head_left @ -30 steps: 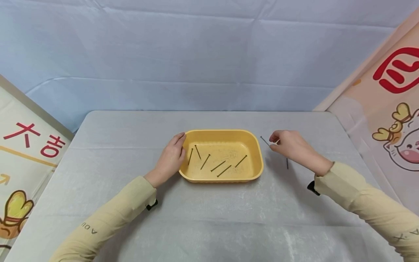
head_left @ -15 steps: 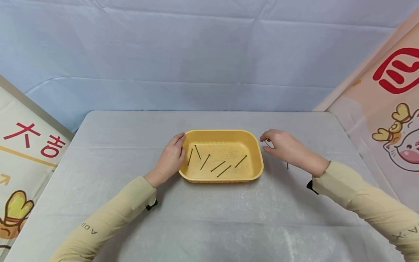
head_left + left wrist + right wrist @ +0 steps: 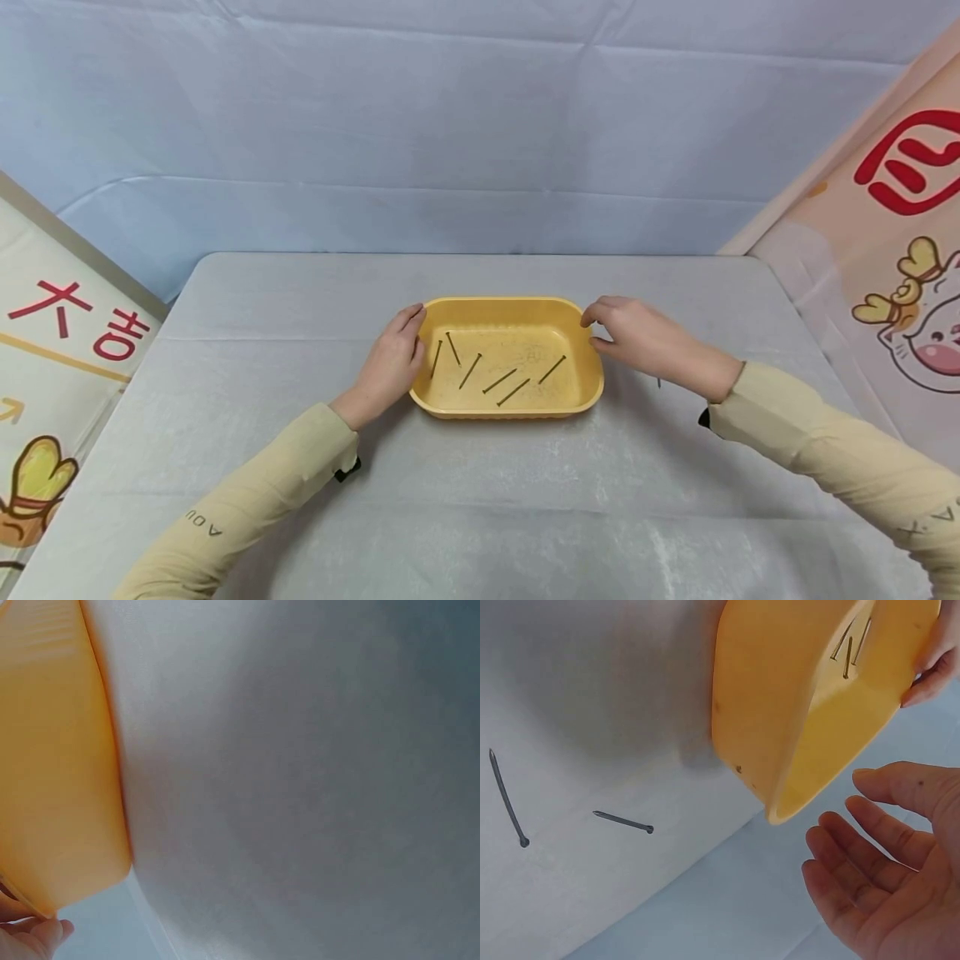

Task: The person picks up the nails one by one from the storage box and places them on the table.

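Note:
My left hand (image 3: 384, 360) grips the left end of a yellow plastic tray (image 3: 506, 312); in the left wrist view its fingertips (image 3: 46, 934) pinch the rim. Several dark nails (image 3: 513, 392) lie scattered over the tray's floor. My right hand (image 3: 636, 335) overlaps the tray's right rim in the head view. The right wrist view shows that hand (image 3: 889, 870) with fingers spread and relaxed, holding nothing, close to the tray's corner. Outside the tray, two nails lie on the table: a longer one (image 3: 508, 797) and a shorter-looking one (image 3: 623, 821), mostly hidden by my right hand in the head view.
A grey cloth covers the table (image 3: 480, 508). Behind it hangs a pale blue cloth backdrop (image 3: 480, 125). Printed banners with red characters stand at the left (image 3: 67, 375) and right (image 3: 885, 275).
My right hand has moved left, over the loose nails, to the tray's right rim. Both loose nails stay on the table. My left hand and the tray have not moved.

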